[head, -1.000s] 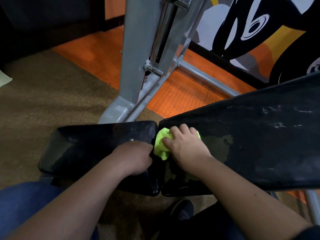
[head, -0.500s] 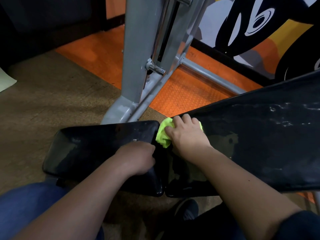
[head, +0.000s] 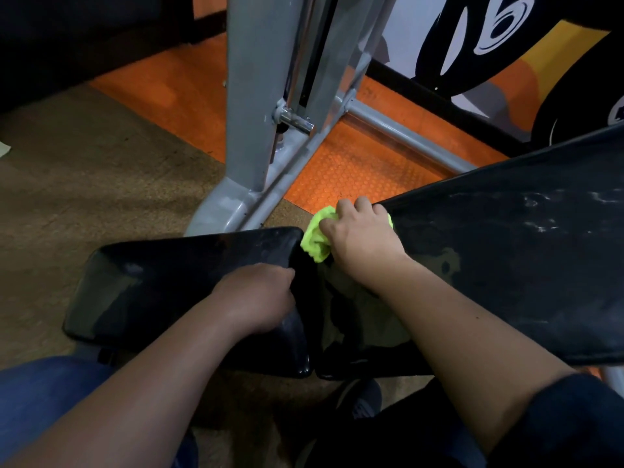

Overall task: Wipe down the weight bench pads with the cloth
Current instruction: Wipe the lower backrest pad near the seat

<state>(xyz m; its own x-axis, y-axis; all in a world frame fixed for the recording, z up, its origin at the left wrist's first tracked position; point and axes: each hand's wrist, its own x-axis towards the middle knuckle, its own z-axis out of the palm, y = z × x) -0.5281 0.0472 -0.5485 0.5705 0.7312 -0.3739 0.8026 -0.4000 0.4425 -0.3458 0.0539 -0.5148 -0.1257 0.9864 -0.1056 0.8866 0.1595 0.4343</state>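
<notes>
We see the right hand (head: 363, 236) gripping a green cloth (head: 315, 239) at the back pad (head: 506, 258)'s far corner — the left hand (head: 260, 298), seemingly fisted, rests on the seat pad (head: 162, 282) beside it.

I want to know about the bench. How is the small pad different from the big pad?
The seat pad is short and lies flat; the back pad is longer and tilts upward. The left hand rests on the seat pad; the right hand rubs a green cloth on the back pad. Both are black.
</notes>
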